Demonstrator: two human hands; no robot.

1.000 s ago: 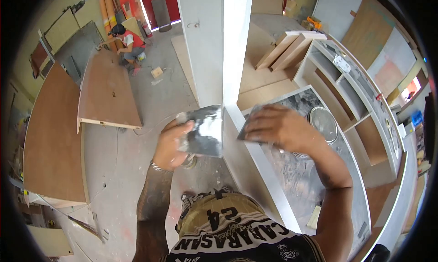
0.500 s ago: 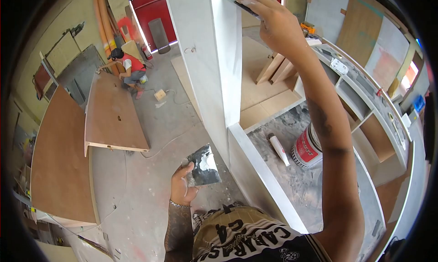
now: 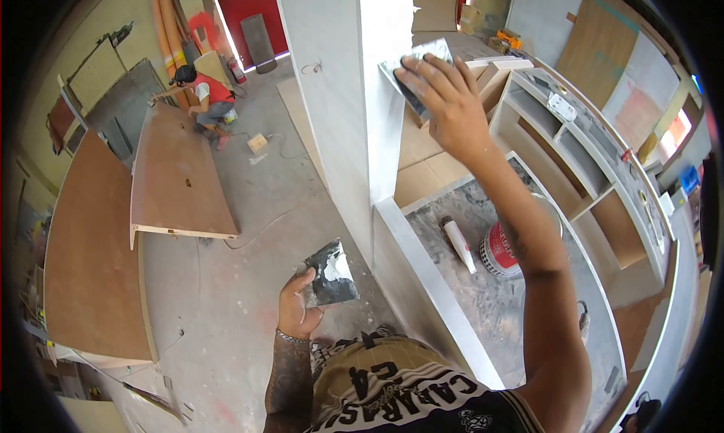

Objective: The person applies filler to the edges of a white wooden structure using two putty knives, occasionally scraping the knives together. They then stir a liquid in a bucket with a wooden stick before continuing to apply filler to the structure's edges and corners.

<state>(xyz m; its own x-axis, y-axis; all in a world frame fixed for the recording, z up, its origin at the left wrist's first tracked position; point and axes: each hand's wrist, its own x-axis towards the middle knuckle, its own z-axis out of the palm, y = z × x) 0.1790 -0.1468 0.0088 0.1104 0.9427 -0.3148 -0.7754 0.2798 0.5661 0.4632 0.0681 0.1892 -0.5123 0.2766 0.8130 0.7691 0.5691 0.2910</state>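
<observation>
My left hand [image 3: 297,306] grips a flat, dark putty scraper [image 3: 323,287] by its edge, thumb on top, with a smear of white filler [image 3: 336,265] on its face. Up at the tall white-coated panel [image 3: 324,124], my right hand [image 3: 452,109] is closed on a second putty scraper [image 3: 411,93]. That blade leans against the panel's narrow edge [image 3: 385,26], which looks bright with fresh white coating. A low white ledge [image 3: 430,271] runs from the panel's foot towards me.
A tube [image 3: 458,243] and a paint can [image 3: 498,248] stand right on a smeared grey surface [image 3: 490,312]. A curved shelf unit [image 3: 596,169] lies beyond. Left are brown curved panels [image 3: 98,259], a crouching person [image 3: 207,101] and a floor cable [image 3: 264,233].
My right hand has moved down the panel's narrow edge with its scraper, whose blade now shows more of its face. The left hand stays nearly still with its scraper.
</observation>
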